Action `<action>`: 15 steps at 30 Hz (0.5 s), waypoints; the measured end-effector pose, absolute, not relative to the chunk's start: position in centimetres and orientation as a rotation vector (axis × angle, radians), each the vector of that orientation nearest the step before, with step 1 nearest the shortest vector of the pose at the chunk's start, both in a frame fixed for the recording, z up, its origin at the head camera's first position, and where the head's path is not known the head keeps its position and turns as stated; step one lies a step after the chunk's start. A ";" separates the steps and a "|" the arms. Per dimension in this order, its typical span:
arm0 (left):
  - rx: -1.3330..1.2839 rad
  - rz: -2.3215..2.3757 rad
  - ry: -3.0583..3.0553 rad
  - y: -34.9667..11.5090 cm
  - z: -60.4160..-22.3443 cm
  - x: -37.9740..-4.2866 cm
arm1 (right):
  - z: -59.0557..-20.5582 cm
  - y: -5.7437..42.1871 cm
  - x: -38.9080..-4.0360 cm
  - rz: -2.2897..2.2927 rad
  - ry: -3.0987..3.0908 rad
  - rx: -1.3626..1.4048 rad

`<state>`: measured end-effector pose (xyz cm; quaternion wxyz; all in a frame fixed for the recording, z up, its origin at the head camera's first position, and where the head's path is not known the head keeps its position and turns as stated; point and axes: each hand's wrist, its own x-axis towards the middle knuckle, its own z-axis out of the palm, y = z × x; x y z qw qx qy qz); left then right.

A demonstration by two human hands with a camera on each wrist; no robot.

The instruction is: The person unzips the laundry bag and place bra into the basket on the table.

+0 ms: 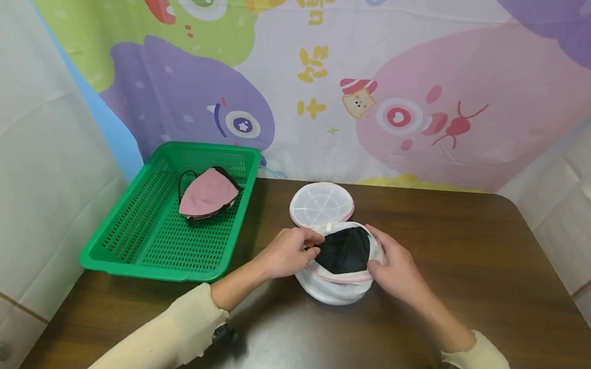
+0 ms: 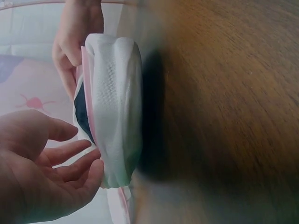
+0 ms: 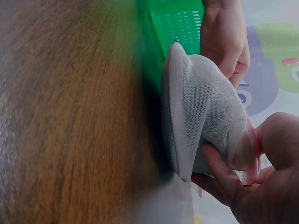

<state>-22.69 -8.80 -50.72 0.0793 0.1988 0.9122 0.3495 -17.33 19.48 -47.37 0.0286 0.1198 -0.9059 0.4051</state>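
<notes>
A round white mesh laundry bag (image 1: 331, 291) with pink trim stands on the table, its top unzipped. Black cloth (image 1: 344, 251) lies inside; its exact kind cannot be told. The round mesh lid (image 1: 322, 204) is folded back behind the bag. My right hand (image 1: 398, 266) grips the bag's right rim, and in the right wrist view its fingers (image 3: 222, 170) press the mesh side. At the left rim is my left hand (image 1: 290, 253), its fingers loosely bent. The left wrist view shows a gap between those fingers (image 2: 70, 154), with the tips by the rim.
A green perforated plastic basket (image 1: 155, 272) stands at the left of the brown table (image 1: 457, 230). A pink folded cloth item (image 1: 209, 193) with black edging and cord lies in it. A cartoon-printed curtain (image 1: 302, 82) hangs behind the table.
</notes>
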 end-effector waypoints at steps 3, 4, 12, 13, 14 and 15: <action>0.577 1.037 2.720 -8.5 -50.4 -22.5 | -49.9 20.3 -18.5 1.241 -2.758 0.392; 0.581 1.036 2.716 -8.5 -50.1 -22.4 | -50.8 20.6 -18.8 1.230 -2.735 0.403; 0.553 0.985 2.781 -8.8 -52.7 -24.0 | -47.9 19.6 -17.5 1.262 -2.798 0.378; 0.538 0.973 2.781 -8.8 -52.9 -24.2 | -47.2 19.3 -17.1 1.259 -2.813 0.366; 0.529 0.966 2.778 -8.8 -53.1 -24.4 | -47.8 19.5 -17.5 1.245 -2.820 0.356; 0.519 0.966 2.768 -8.9 -53.2 -24.6 | -47.2 19.3 -17.3 1.253 -2.848 0.348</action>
